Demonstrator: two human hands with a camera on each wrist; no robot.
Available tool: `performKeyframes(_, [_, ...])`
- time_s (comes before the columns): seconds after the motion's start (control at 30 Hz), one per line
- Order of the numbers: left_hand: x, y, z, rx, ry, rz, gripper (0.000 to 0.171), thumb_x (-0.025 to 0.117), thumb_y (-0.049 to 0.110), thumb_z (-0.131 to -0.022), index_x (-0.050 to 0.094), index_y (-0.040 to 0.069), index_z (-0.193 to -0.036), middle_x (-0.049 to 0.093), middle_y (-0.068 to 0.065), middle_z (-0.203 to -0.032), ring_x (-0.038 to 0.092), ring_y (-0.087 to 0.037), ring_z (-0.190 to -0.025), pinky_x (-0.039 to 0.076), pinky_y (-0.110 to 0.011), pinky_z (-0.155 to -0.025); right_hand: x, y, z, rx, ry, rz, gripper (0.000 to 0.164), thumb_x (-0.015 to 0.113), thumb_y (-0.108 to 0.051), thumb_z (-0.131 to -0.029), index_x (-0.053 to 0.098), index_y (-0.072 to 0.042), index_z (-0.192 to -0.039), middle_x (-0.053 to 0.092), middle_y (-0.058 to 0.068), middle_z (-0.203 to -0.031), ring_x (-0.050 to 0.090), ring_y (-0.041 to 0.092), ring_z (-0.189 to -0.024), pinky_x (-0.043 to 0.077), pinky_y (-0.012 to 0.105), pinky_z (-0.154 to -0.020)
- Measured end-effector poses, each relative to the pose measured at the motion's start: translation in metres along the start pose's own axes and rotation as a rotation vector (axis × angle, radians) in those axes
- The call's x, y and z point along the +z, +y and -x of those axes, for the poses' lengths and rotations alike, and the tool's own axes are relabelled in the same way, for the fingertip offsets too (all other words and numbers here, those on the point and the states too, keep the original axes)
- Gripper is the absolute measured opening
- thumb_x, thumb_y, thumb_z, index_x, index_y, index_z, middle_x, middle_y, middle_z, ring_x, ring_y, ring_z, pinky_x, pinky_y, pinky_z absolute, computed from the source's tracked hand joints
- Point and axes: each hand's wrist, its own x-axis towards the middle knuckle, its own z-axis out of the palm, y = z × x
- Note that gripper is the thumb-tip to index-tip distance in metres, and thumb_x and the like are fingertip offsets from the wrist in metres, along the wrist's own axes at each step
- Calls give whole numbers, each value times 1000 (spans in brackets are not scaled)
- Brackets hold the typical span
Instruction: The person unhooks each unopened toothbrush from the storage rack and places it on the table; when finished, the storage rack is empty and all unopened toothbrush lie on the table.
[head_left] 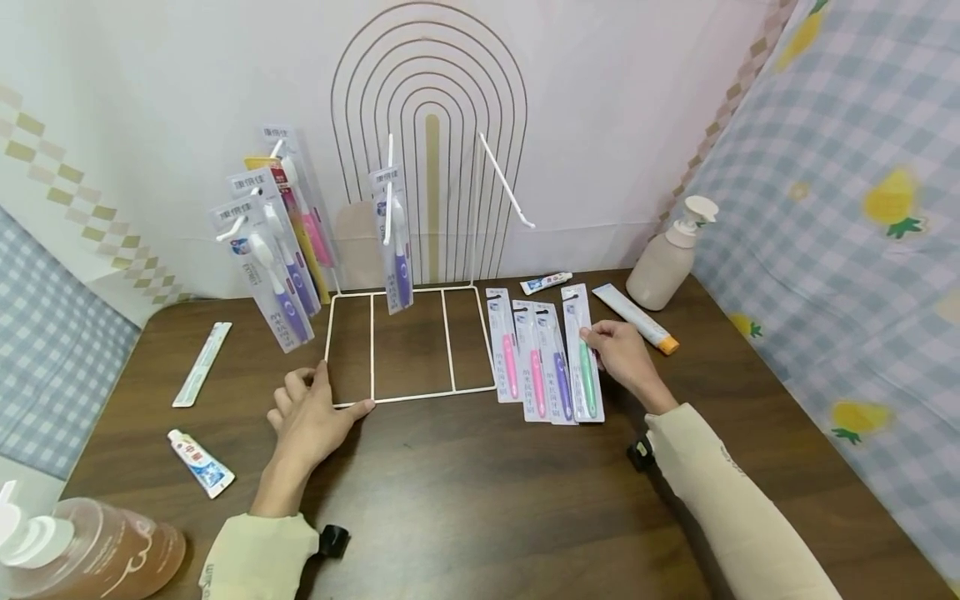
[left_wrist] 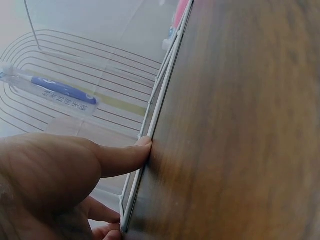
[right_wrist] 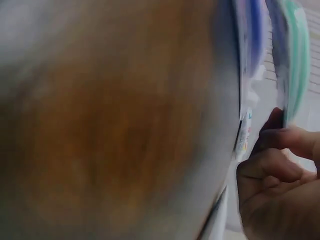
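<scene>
My left hand holds the near left corner of a white wire display rack, thumb on the front bar and fingers at the side bar. In the left wrist view the thumb rests on the wire. My right hand pinches the right edge of a packaged green toothbrush. The right wrist view shows this green toothbrush tilted up from the table at the fingers. Beside it lie a packaged purple toothbrush and two packaged pink toothbrushes. One purple toothbrush package hangs from the middle hook.
Several toothbrush packages hang on the left hook; the right hook is bare. Toothpaste tubes lie behind the right hand, and another tube lies left. Pump bottles stand at back right and front left.
</scene>
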Motion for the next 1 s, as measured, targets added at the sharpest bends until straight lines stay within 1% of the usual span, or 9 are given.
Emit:
performKeyframes(0.1, [0,0,1,-5,-6,-3,112,80,40,-106,12,-10,-179,20,-38,-172,22,-59,-142,20,-75,-113,1,6,-1,28,-34,6,35,61,-29,-119,72,3,-108,57,-1,-69,50,12,-63,42,28,-59])
performKeyframes(0.23, [0,0,1,-4,-8,-6,111,79,40,-106,12,-10,-179,20,-38,-171,22,-59,-143,21,-75,-113,2,8,-3,55,-61,10,35,63,-30,-118,72,1,-105,57,-2,-69,50,12,-63,43,28,-59])
performKeyframes(0.47, [1,0,0,6,5,1,111,79,40,-105,14,-9,-179,21,-39,-171,22,-59,-142,22,-75,-112,2,5,-6,104,-109,37,34,66,-29,-117,75,3,-108,58,-3,-68,52,11,-65,46,27,-62])
performKeyframes(0.63, [3,-5,-1,21,33,-7,112,81,42,-103,17,-10,-179,25,-39,-168,25,-60,-140,25,-74,-108,1,1,-5,138,-105,74,35,70,-32,-114,77,1,-104,63,-3,-71,56,10,-65,51,25,-63])
performKeyframes(0.73, [3,-7,-2,28,43,-9,113,82,44,-101,18,-10,-178,26,-40,-167,26,-61,-139,26,-73,-106,1,-2,-2,150,-87,90,35,72,-33,-113,77,0,-102,66,-2,-73,59,10,-68,54,24,-64])
performKeyframes(1.0, [2,-5,-1,22,25,-15,112,80,45,-103,17,-9,-179,24,-40,-168,25,-61,-139,26,-74,-107,6,-7,-1,183,-33,125,35,74,-34,-112,76,1,-108,69,2,-83,64,9,-70,58,21,-63])
